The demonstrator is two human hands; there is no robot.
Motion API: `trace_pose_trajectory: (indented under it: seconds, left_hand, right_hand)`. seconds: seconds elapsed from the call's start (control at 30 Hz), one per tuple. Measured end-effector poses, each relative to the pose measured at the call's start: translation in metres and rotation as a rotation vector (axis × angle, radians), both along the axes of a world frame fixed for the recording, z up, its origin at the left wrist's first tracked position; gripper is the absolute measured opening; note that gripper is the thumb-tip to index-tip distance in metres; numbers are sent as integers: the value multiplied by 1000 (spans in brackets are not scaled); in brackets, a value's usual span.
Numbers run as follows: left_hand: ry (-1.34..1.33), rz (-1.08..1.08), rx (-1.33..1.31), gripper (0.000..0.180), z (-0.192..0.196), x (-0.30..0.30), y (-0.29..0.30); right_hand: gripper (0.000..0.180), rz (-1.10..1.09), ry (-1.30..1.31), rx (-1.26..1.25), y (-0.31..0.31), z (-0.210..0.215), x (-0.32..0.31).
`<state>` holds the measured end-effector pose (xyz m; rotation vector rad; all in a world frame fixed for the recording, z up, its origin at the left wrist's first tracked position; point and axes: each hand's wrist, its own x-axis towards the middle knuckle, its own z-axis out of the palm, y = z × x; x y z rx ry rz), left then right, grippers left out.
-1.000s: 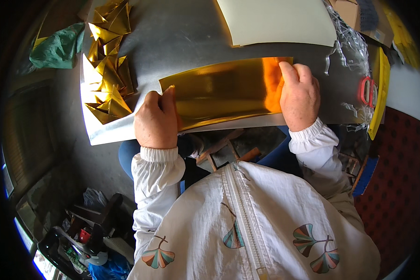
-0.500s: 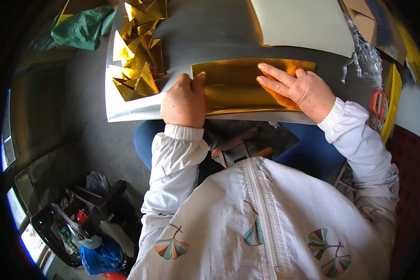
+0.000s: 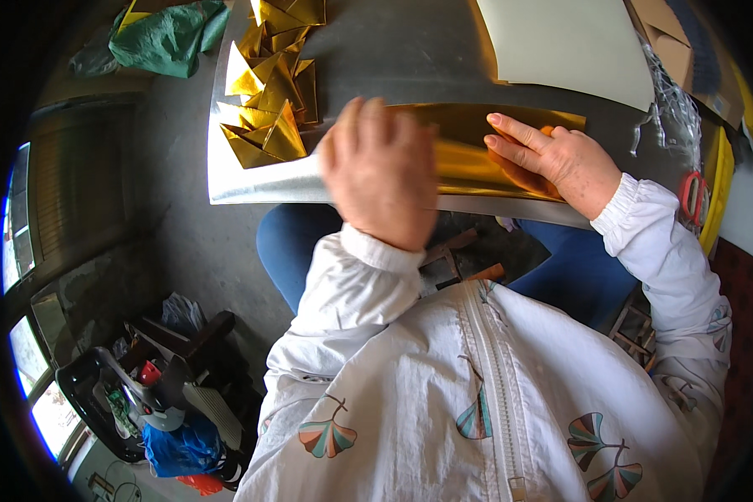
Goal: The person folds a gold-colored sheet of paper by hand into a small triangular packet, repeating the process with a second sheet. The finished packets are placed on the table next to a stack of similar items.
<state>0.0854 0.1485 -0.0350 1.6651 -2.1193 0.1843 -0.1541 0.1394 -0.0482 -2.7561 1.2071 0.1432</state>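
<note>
Through the head view I see the gold sheet lying along the near edge of the worktop. My right hand is unclenched, two fingers laid out over the sheet's right part. My left hand blurs above its left end; I can't tell whether it grips. Folded gold pieces sit farther left.

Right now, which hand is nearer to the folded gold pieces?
Left: the left hand is just right of the folded gold pieces; the right hand lies farther right, on the gold sheet.
</note>
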Motion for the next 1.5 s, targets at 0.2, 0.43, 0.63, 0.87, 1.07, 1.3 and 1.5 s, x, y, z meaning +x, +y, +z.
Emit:
trace_pose_trajectory:
  seconds: [0.2,0.43,0.63,0.87,1.07,1.3,1.5]
  left_hand:
    - [-31,-279,261,78,-29,-34,24]
    - [28,-294,274,77,-44,-24,25]
    - [57,-234,253,67,-45,-6,21]
    - [-71,-124,331,62,-33,46,16]
    - [65,-278,263,58,-6,9,34]
    - [0,-328,391,57,-37,-44,9]
    - [-9,-326,289,63,-43,-43,11]
  right_hand:
    - [63,8,80,-5,0,2,1]
    - [58,11,77,20,0,7,2]
    - [61,23,28,6,0,4,1]
    - [62,13,-74,-2,1,2,-2]
    - [59,-3,-184,7,0,-7,-2]
    - [39,-34,-96,51,-2,0,-1]
    - [29,-170,-156,12,7,2,8]
